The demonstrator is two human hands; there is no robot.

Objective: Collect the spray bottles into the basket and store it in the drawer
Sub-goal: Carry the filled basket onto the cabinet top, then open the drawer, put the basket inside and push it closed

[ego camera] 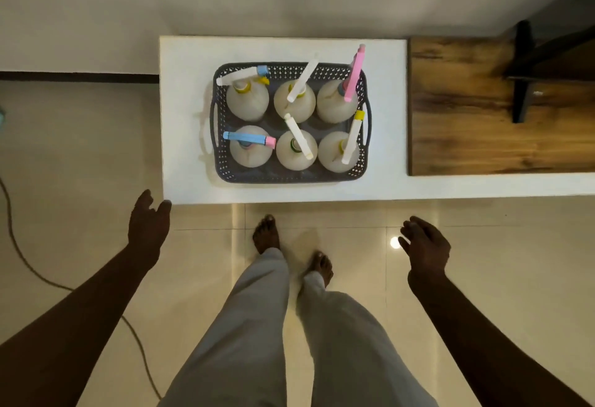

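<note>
A dark grey perforated basket [291, 177] with side handles stands on the white counter top [186, 116]. Several pale spray bottles stand upright inside it in two rows, among them one with a pink sprayer [353, 76] at the back right and one with a blue sprayer [246, 137] at the front left. My left hand [148, 223] hovers near the counter's front left corner, fingers apart, holding nothing. My right hand [425, 247] hangs over the floor below the counter's front edge, fingers loosely curled and empty. No drawer shows from this angle.
A brown wooden panel [467, 107] lies on the counter right of the basket, with a black bracket [521, 75] above it. My bare feet [267, 234] stand on glossy beige tiles. A cable [19, 255] runs across the floor at the left.
</note>
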